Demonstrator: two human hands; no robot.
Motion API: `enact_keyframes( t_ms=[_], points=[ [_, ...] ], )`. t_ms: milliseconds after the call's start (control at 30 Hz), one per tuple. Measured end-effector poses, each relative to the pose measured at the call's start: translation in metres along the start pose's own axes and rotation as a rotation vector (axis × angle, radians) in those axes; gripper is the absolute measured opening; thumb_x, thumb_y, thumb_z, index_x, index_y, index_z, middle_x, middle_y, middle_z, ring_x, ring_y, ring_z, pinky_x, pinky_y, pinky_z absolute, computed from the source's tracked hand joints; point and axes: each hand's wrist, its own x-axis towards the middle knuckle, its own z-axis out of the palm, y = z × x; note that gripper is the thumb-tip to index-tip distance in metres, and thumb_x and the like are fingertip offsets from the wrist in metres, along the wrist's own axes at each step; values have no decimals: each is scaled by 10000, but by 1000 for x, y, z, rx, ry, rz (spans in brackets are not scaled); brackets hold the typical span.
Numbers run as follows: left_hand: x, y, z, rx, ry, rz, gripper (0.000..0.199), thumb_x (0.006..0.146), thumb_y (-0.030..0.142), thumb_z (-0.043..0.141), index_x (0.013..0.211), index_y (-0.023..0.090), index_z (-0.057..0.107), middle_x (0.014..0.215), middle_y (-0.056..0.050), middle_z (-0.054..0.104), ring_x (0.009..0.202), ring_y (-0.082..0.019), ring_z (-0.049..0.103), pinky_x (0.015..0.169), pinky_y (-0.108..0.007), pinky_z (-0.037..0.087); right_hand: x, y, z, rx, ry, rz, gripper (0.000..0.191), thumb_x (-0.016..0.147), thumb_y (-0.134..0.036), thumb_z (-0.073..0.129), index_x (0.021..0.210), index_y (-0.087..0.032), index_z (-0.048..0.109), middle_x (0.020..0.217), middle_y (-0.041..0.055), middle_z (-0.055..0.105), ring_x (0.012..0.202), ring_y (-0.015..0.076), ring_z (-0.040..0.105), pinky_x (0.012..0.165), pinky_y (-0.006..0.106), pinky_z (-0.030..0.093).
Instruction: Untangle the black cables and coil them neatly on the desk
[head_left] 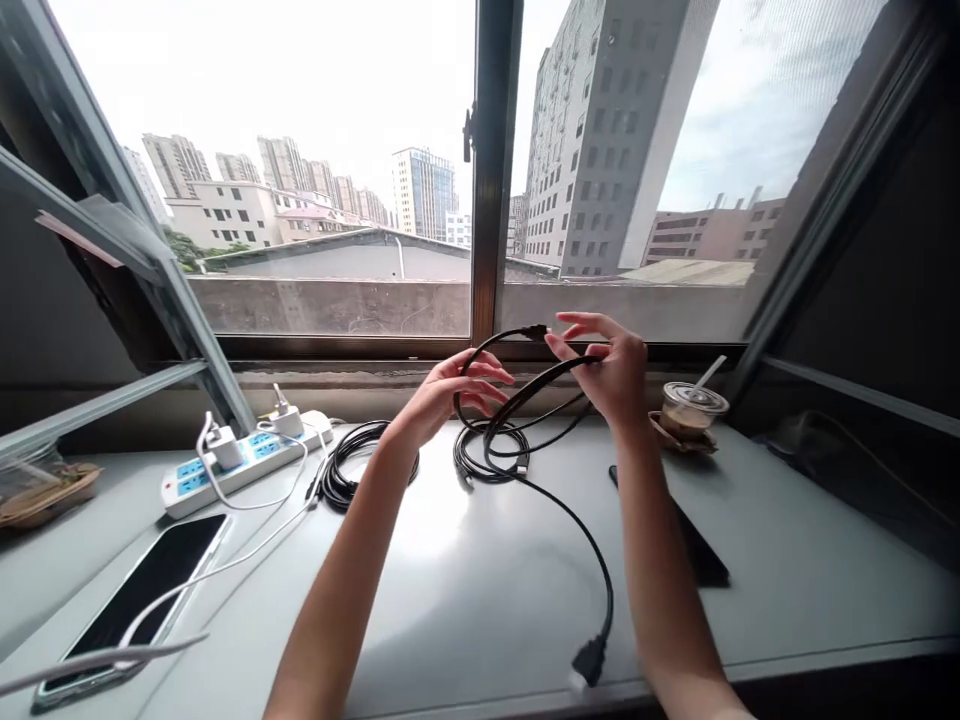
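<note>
A black cable (517,400) hangs in loose loops above the table, between my two hands. My right hand (616,372) has its curled fingers closed on these loops. Its thumb and index finger stand apart, close to a black plug (535,332) at one cable end. My left hand (457,392) has its fingers spread apart, with the cable running across them. The cable's other end droops to the table's front edge, where a thick black plug (590,660) with a pale tip shows. Below the hands lies a coiled black cable (491,470), partly covered by the loops.
Further left lie another black cable coil (352,490), a white power strip (255,470) with chargers and a phone (142,590) under a white cord. On the right are a dark flat object (701,550), partly behind my forearm, and a lidded drink cup (686,412). A window stands behind.
</note>
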Motion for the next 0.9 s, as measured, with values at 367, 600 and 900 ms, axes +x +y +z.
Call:
enact_keyframes(
  t_ms=[367, 600, 900],
  points=[
    [-19, 21, 32, 783, 87, 178, 273, 737, 235, 613, 997, 183, 676, 623, 33, 553, 528, -77, 409, 479, -183, 279, -12, -11, 26, -178, -174, -124, 192, 777, -357, 671, 895, -212, 709, 890, 26, 627, 548, 86, 476, 544, 237, 398],
    [-12, 14, 26, 667, 498, 440, 123, 743, 155, 542, 752, 157, 665, 521, 41, 532, 477, -71, 419, 481, -189, 303, -14, -29, 20, -30, 40, -41, 497, 864, -370, 534, 409, -186, 456, 401, -27, 403, 434, 88, 389, 495, 248, 304],
    [0, -3, 12, 85, 529, 204, 480, 858, 479, 443, 480, 184, 425, 370, 53, 350, 385, -85, 457, 462, -210, 360, -11, -20, 21, 389, 60, 149, 408, 738, -341, 637, 414, -197, 437, 420, -18, 469, 431, 108, 470, 495, 260, 381]
  ],
)
